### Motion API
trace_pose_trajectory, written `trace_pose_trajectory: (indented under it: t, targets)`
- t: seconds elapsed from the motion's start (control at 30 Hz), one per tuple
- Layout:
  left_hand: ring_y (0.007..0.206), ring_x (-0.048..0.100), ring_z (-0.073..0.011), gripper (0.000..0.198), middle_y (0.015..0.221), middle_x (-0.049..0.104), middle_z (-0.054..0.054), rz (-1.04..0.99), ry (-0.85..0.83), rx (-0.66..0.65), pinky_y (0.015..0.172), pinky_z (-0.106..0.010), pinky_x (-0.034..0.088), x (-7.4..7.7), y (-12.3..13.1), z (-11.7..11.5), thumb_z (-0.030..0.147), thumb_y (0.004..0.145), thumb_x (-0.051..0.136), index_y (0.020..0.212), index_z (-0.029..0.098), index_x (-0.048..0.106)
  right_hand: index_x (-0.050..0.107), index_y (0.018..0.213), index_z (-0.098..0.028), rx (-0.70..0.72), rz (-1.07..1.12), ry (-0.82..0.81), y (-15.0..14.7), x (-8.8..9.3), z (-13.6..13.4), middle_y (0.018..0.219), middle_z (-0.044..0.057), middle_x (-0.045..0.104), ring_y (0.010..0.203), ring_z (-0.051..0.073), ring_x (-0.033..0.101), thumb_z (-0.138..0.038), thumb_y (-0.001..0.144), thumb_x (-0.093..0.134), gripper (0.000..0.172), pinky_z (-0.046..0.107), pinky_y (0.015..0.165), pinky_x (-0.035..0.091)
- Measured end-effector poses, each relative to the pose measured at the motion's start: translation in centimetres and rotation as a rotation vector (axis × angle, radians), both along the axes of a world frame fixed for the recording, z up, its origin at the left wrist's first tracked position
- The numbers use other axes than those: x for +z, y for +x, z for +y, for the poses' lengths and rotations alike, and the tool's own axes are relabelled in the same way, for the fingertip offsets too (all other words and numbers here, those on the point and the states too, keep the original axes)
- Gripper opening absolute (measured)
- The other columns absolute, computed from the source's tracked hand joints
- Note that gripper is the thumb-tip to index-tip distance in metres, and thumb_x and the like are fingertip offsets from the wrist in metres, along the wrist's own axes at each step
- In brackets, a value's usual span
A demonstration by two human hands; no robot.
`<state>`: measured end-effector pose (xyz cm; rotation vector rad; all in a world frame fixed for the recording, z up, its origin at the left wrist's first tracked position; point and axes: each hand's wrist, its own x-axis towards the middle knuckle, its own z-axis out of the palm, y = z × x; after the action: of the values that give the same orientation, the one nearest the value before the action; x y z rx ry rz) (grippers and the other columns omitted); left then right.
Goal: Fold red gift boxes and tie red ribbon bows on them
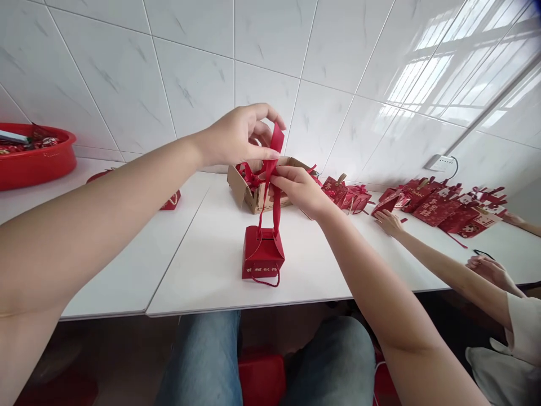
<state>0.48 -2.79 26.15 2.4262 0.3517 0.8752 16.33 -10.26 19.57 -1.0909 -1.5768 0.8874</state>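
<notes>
A small red box (257, 260) was stood upright on the white surface (203, 270), near its front edge, with a twisted cord (266, 283) looped at its front. Red ribbon (276, 211) was stretched upward from its top, pinched by the left hand (251, 132) and, just below, by the right hand (298, 189). Behind, an open cardboard box (237, 189) of red pieces was partly blocked by the right hand. Further right, decorated red boxes (437, 206) were clustered, one touched by a co-worker's hand (389, 221). At far left, a filled red basin (38, 166) was seen; a red item (172, 201) was partly covered by the left forearm (114, 208).
</notes>
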Motion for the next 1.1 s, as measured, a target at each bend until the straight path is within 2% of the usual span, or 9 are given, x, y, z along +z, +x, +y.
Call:
trace_pose_trajectory:
  t: [0.13, 0.27, 0.37, 0.5, 0.7, 0.83, 0.93, 1.0, 1.1]
  targets:
    - [0.09, 0.066, -0.0194, 0.036, 0.08, 0.065, 0.002, -0.004, -0.026, 0.04, 0.085, -0.037, 0.049, -0.1, 1.0, 0.4, 0.019, 0.072, 0.073, 0.104, 0.022, 0.057, 0.065, 0.08, -0.016, 0.07, 0.059, -0.013, -0.1, 0.3, 0.0, 0.069, 0.0, 0.061, 0.068, 0.011, 0.058, -0.028, 0.084, 0.055, 0.016, 0.025, 0.066, 0.051]
    - [0.084, 0.066, -0.018, 0.033, 0.079, 0.065, 0.001, -0.012, -0.045, 0.085, 0.081, -0.034, 0.05, -0.5, 0.8, 1.0, 0.025, 0.075, 0.07, 0.105, 0.022, 0.058, 0.065, 0.077, -0.016, 0.025, 0.102, -0.015, -0.2, 0.2, -0.1, 0.066, 0.0, 0.06, 0.064, 0.01, 0.057, -0.046, 0.082, 0.062, 0.031, 0.023, 0.064, 0.051]
    - [0.076, 0.065, -0.016, 0.03, 0.079, 0.066, 0.0, -0.014, -0.057, 0.136, 0.074, -0.032, 0.052, -1.0, 0.1, 1.2, 0.028, 0.079, 0.067, 0.107, 0.021, 0.059, 0.065, 0.076, -0.017, 0.028, 0.165, -0.05, 0.1, 0.1, 0.2, 0.065, 0.0, 0.061, 0.063, 0.01, 0.058, -0.052, 0.079, 0.065, 0.035, 0.023, 0.064, 0.051]
    - [0.076, 0.065, -0.0153, 0.031, 0.079, 0.065, 0.0, -0.096, 0.002, 0.146, 0.074, -0.031, 0.053, -1.5, -0.6, 0.5, 0.021, 0.075, 0.069, 0.104, 0.02, 0.059, 0.066, 0.077, -0.016, 0.049, 0.185, -0.072, 0.6, 0.1, 0.4, 0.065, 0.0, 0.064, 0.062, 0.01, 0.059, -0.05, 0.079, 0.066, 0.034, 0.023, 0.066, 0.051]
    - [0.083, 0.065, -0.0163, 0.022, 0.089, 0.064, -0.003, -0.306, 0.109, 0.266, 0.078, -0.032, 0.055, -1.6, 0.3, -0.9, 0.019, 0.073, 0.07, 0.091, 0.016, 0.058, 0.068, 0.093, -0.018, 0.126, 0.241, -0.095, 1.0, 0.0, 0.2, 0.072, 0.002, 0.069, 0.075, 0.014, 0.066, -0.042, 0.082, 0.064, 0.027, 0.03, 0.08, 0.053]
    - [0.083, 0.064, -0.0157, 0.015, 0.092, 0.064, -0.004, -0.305, 0.162, 0.201, 0.076, -0.031, 0.054, -1.6, 0.2, -2.1, 0.021, 0.077, 0.067, 0.089, 0.016, 0.059, 0.067, 0.095, -0.019, 0.196, 0.298, -0.156, 1.5, -0.3, 0.1, 0.078, 0.003, 0.071, 0.078, 0.015, 0.066, -0.039, 0.084, 0.061, 0.023, 0.031, 0.08, 0.053]
    - [0.077, 0.064, -0.014, 0.008, 0.084, 0.067, -0.001, -0.213, 0.288, 0.098, 0.07, -0.027, 0.052, -3.1, -0.7, -3.2, 0.022, 0.078, 0.067, 0.084, 0.019, 0.062, 0.068, 0.091, -0.02, 0.215, 0.358, -0.221, 1.9, -0.3, 0.2, 0.08, 0.002, 0.07, 0.071, 0.012, 0.063, -0.034, 0.086, 0.056, 0.019, 0.027, 0.074, 0.052]
    - [0.072, 0.063, -0.0129, 0.002, 0.078, 0.068, 0.001, -0.105, 0.4, 0.013, 0.068, -0.026, 0.05, -5.1, -1.3, -3.6, 0.023, 0.08, 0.064, 0.08, 0.021, 0.064, 0.068, 0.09, -0.019, 0.234, 0.379, -0.278, 2.2, -0.2, 0.3, 0.082, 0.001, 0.069, 0.065, 0.011, 0.059, -0.03, 0.087, 0.053, 0.019, 0.026, 0.071, 0.052]
    - [0.073, 0.063, -0.0139, 0.016, 0.076, 0.07, 0.0, 0.027, 0.55, -0.006, 0.071, -0.026, 0.049, -8.4, -1.9, -3.5, 0.022, 0.087, 0.052, 0.078, 0.021, 0.066, 0.067, 0.088, -0.017, 0.239, 0.36, -0.368, 2.4, 0.1, 0.5, 0.084, 0.003, 0.068, 0.062, 0.009, 0.055, -0.027, 0.086, 0.052, 0.018, 0.025, 0.068, 0.051]
